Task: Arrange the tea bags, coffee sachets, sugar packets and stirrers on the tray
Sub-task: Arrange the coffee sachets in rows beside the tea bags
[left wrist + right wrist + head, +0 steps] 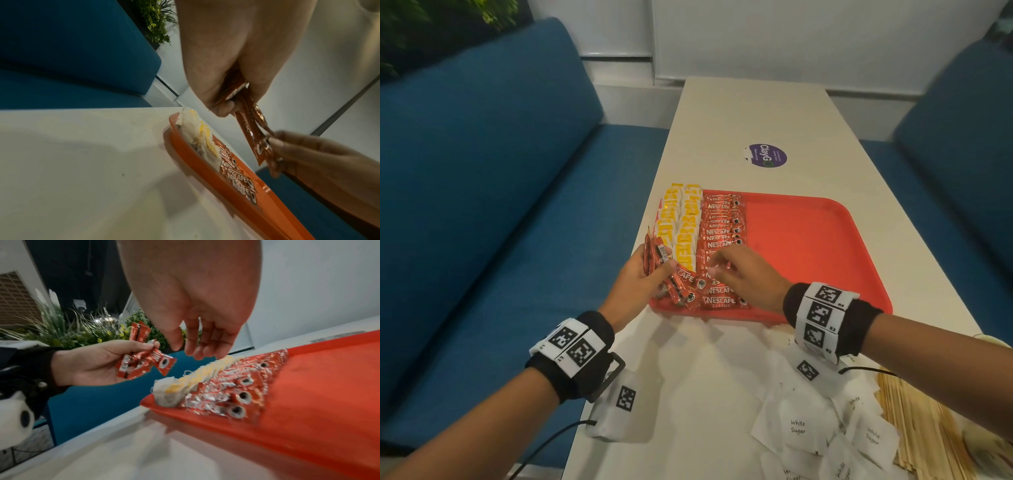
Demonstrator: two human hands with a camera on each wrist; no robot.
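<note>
A red tray [808, 246] [205, 162] [318, 394] lies on the white table. Along its left side stand two rows of yellow-tagged tea bags [681, 226] [197, 134] [205, 374]. Beside them runs a row of red Nescafe coffee sachets [722, 233] [236, 175] [236, 386]. My left hand [664, 263] [240, 97] [144, 348] grips a bunch of sachets [654, 253] [252, 138] [139, 365] above the tray's near left corner. My right hand [714, 270] [275, 146] [185, 350] hangs beside that bunch, fingers loosely curled, with nothing between thumb and fingers in the right wrist view.
White sugar packets [801, 425] lie scattered on the table near me, with a pile of wooden stirrers [914, 421] at the right edge. A purple sticker [768, 156] sits beyond the tray. Blue sofas flank the table. The tray's right half is bare.
</note>
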